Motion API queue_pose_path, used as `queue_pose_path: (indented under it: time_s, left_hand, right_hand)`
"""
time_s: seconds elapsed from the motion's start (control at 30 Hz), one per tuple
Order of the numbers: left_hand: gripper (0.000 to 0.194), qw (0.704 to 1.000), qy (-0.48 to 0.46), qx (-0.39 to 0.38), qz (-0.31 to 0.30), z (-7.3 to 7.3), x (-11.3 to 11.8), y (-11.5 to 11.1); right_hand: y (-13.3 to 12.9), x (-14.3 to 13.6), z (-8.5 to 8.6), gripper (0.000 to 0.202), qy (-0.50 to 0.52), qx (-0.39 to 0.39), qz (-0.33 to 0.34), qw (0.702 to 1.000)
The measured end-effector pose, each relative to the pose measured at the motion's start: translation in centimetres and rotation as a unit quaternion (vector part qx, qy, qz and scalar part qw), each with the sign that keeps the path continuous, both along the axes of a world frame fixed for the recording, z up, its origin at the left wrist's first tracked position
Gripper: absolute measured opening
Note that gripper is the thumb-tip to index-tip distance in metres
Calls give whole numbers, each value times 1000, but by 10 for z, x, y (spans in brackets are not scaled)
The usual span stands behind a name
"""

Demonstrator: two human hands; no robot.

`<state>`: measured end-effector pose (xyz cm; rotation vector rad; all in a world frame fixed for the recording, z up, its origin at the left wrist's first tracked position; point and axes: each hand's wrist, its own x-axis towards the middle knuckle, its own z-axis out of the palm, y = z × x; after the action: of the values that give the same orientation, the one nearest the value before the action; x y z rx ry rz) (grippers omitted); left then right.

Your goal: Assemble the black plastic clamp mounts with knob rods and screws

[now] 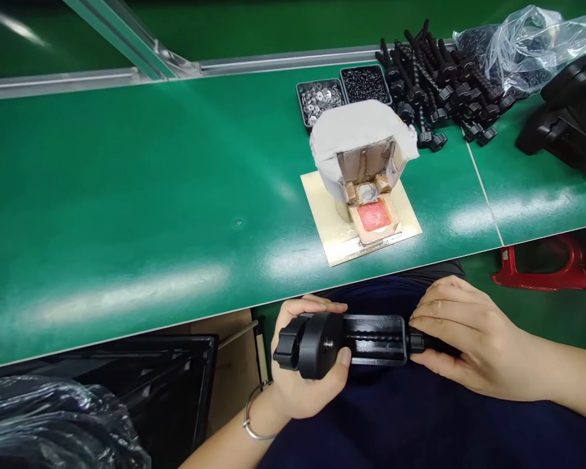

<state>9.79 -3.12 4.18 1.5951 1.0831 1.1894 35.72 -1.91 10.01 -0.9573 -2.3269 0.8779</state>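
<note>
Clamp bracket (351, 342) looks mostly put together already; my left hand (303, 371) wraps its round end, right hand (469, 339) fingers pinch the screw knob (417, 341), probably needs tightening.

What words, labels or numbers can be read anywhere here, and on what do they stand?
None can be read.
The cream base plate carries a row of tiny print along its front edge, too small and blurred to read.
The black clamp part in the hands shows no marking.
</note>
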Motion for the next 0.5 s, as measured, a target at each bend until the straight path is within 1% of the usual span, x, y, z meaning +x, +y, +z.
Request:
queue_pose_path:
  time_s: [0.07,0.1,0.17,0.27,0.33,0.43,0.5]
  left_hand:
    - [40,1000,2,-1,8,1,2,0]
    - [40,1000,3,-2,12,2,3,0]
    - [42,1000,-7,2,16,3,8,-2]
    - [50,999,-48,14,16,3,15,-4]
    - [57,997,-67,31,15,2,17,-3]
    - [63,995,-56,83,-8,3,19,3]
    - [63,991,-37,127,-26,8,19,7]
  right_hand:
    - [1,1,1,14,-11,46,14,999]
    - [0,2,1,14,-12,53,21,998]
    - [-2,8,0,17,-6,38,28,999]
    - [-5,21,-9,24,-4,-15,26,1000]
    - [-4,29,-19,30,-16,-71,28,997]
    - [-3,36,-28,36,-25,-164,50,985]
    - [-3,37,-27,30,-17,-205,60,977]
